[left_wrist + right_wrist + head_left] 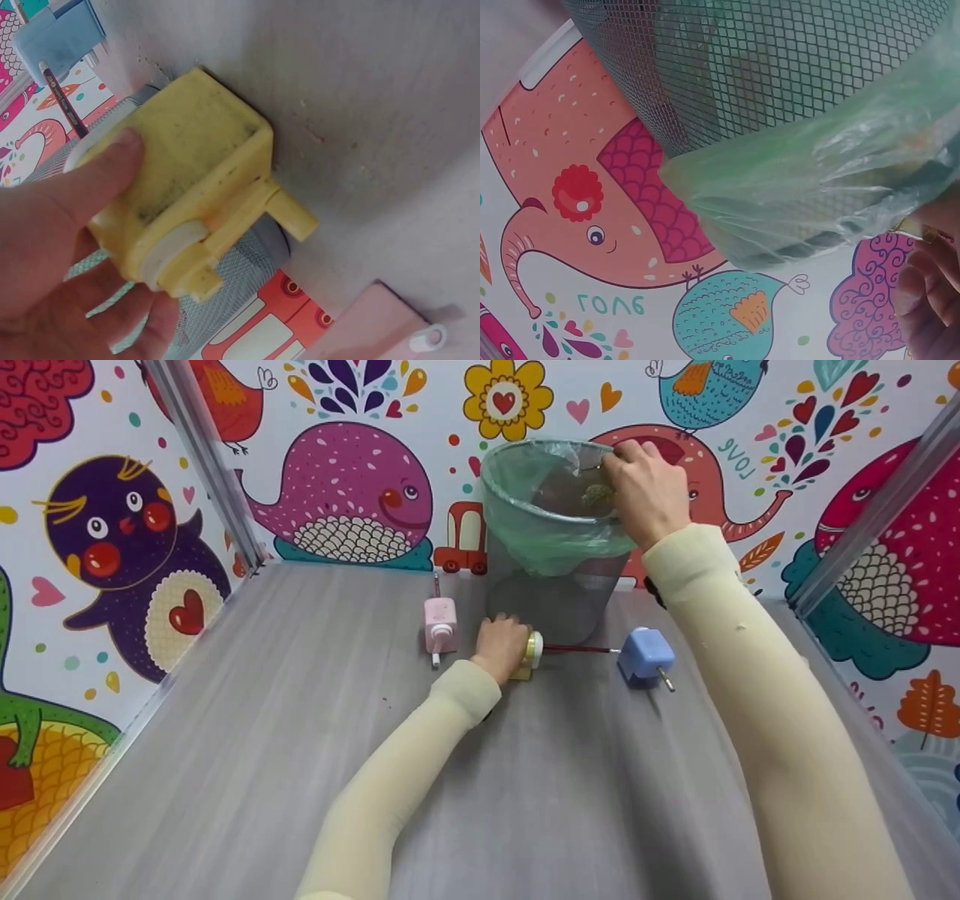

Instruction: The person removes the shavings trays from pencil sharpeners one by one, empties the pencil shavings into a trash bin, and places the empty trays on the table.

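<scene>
My left hand (502,649) grips a yellow crank pencil sharpener (195,142) low beside the bin, thumb across its side and fingers beneath. Its crank handle (292,214) sticks out in the left wrist view. At the bin's right rim, my right hand (649,491) pinches a small yellowish see-through piece (915,229), mostly hidden by the fingers. Below that hand, brownish-green matter (598,495) shows inside the bin mouth; whether it lies in the held piece I cannot tell. The mesh trash bin (555,600) is lined with a green plastic bag (540,536).
A pink crank sharpener (440,622) with a pencil (436,583) behind it stands left of the bin. On the right is a blue sharpener (646,654); a dark red pencil (577,648) extends from it towards the yellow one. A patterned wall (360,495) rises behind the grey tabletop (300,720).
</scene>
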{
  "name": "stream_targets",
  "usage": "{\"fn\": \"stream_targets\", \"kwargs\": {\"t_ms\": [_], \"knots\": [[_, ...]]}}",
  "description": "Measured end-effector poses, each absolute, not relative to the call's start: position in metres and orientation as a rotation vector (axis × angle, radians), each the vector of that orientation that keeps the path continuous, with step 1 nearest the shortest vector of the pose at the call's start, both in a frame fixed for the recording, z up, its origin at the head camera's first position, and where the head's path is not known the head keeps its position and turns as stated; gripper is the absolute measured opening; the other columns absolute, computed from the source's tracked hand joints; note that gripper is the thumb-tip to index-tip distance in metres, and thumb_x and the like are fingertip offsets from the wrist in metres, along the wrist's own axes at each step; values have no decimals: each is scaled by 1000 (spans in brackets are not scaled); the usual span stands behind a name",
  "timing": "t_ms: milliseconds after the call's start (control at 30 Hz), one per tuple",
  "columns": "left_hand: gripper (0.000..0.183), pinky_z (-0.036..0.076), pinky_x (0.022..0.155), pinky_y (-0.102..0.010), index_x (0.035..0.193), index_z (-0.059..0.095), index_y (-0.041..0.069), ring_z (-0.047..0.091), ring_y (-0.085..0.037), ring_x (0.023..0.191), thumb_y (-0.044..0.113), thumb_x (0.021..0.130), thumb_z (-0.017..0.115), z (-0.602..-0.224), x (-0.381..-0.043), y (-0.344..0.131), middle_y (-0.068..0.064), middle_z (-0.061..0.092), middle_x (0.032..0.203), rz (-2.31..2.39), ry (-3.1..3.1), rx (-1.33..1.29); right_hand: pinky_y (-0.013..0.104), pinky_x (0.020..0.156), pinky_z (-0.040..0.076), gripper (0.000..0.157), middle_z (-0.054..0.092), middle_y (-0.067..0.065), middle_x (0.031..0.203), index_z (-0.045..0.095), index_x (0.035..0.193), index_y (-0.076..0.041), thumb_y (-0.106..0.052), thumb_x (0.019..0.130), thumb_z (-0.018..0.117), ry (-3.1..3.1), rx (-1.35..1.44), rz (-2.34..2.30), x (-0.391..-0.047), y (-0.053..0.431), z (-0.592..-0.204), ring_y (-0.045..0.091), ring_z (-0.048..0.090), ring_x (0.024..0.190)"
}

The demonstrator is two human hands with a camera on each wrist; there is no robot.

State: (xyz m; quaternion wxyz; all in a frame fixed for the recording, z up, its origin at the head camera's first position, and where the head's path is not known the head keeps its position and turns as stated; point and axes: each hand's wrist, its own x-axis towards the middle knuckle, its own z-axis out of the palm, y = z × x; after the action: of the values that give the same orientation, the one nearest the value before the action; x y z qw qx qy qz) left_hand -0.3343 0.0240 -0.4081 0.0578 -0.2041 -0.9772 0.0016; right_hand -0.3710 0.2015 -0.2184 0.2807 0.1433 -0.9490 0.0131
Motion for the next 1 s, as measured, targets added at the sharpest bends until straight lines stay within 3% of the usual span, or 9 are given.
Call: {"fn": "stream_targets", "kwargs": {"t_ms": [367, 1000], "knots": [[36, 54, 95, -44, 121, 72, 14, 66, -26, 110, 28, 88, 77, -409, -334, 24, -7, 71, 119, 0, -2961, -624, 59, 97, 52, 37, 57, 22, 134, 63, 134, -6, -3, 97, 61, -2595, 451, 121, -371, 204, -218, 38, 53, 122], [31, 54, 95, -45, 119, 73, 13, 66, -27, 109, 24, 89, 75, -411, -333, 25, -8, 72, 117, 10, -2934, -618, 57, 90, 56, 37, 59, 21, 131, 65, 131, -7, 0, 95, 62, -2478, 521, -32, -374, 205, -220, 38, 55, 118]]}}
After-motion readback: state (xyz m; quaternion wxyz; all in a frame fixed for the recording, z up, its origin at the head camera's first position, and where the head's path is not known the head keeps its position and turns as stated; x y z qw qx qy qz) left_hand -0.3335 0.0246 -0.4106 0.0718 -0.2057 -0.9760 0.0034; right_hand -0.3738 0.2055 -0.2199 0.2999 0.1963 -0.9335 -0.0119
